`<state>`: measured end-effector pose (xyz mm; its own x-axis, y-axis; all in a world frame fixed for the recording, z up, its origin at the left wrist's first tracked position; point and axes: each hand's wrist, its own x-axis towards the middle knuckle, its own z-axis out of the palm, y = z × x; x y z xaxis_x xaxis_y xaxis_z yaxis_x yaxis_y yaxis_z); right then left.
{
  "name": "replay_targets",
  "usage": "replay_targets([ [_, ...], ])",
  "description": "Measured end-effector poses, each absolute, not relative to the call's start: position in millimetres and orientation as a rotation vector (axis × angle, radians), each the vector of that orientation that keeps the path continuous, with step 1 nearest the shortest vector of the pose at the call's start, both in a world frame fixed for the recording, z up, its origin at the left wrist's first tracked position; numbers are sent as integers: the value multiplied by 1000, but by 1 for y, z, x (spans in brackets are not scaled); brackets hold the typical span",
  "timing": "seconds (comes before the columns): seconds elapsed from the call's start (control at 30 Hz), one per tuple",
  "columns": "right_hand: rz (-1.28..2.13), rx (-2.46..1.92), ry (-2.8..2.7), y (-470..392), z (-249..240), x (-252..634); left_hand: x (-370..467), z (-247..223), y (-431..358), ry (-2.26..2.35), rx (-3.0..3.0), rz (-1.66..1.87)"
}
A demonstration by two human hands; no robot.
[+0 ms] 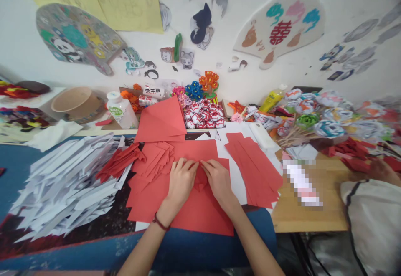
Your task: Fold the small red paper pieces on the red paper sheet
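Between my two hands is a small folded piece of red paper (199,180), partly hidden by the fingers. My left hand (182,178), with a dark bracelet on its wrist, pinches its upper left side. From the other side my right hand (218,180) pinches the upper right, its fingertips almost meeting the left ones. Both hands rest just over large red paper sheets (200,217). Left of them lie cut red paper pieces (156,159) and a bundle of folded red strips (120,161). Long red paper strips (253,171) lie to the right.
A big heap of folded white paper strips (72,184) covers the table's left side. Behind stand a white bottle (121,111), red-and-white folded balls (205,114) and a yellow bottle (272,98). Paper flowers on sticks (328,127) lie right, near another person's arm (384,171).
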<state>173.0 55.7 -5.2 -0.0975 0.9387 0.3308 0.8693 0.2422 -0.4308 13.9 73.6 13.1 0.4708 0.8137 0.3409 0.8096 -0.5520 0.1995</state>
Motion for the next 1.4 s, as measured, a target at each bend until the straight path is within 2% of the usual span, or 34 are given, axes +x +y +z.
replay_targets([
  [0.6,-93,-1563,-2263,51,-7,180,-7,19,94,1134,2784,567],
  [1.1,-163,-1478,-2440,53,0,184,-14,31,95,916,3081,174],
  [1.4,-225,-1511,-2549,49,10,181,-28,23,72,928,3155,160],
])
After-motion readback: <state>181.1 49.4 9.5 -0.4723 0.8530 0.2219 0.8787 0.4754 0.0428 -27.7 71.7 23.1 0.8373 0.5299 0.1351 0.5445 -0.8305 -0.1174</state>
